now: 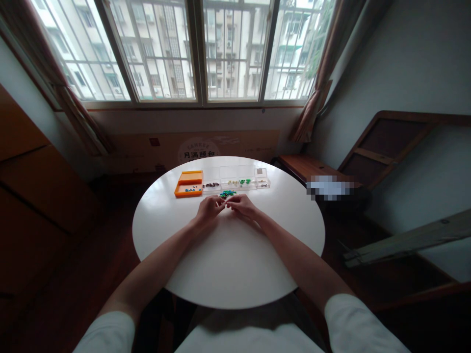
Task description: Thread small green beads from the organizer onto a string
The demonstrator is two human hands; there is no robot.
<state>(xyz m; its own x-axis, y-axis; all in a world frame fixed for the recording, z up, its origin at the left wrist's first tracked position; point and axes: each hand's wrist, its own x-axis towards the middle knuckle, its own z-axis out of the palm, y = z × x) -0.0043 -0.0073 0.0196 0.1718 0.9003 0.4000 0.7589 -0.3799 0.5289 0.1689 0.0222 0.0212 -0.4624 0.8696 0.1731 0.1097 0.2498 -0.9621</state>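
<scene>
My left hand (211, 208) and my right hand (243, 205) meet over the middle of the white round table (228, 264). Thumb and fingers are pinched on both, the fingertips almost touching. Whatever sits between them is too small to make out. Just beyond the fingertips lies a pile of small green and blue pieces (228, 194). Behind it stands a clear divided box (237, 171) with its lid raised. Its compartments hold dark brown pieces (211, 185), pale pieces (232, 183) and green pieces (245, 181). To its left is an orange box (188, 195), lid up, with blue pieces (190, 189) inside.
At the right end of the clear box, a small clear case (262, 179) holds a few tiny bits. A wooden bench (309, 169) is beyond the table at the right. A large cardboard panel (147, 152) leans below the barred window (235, 54).
</scene>
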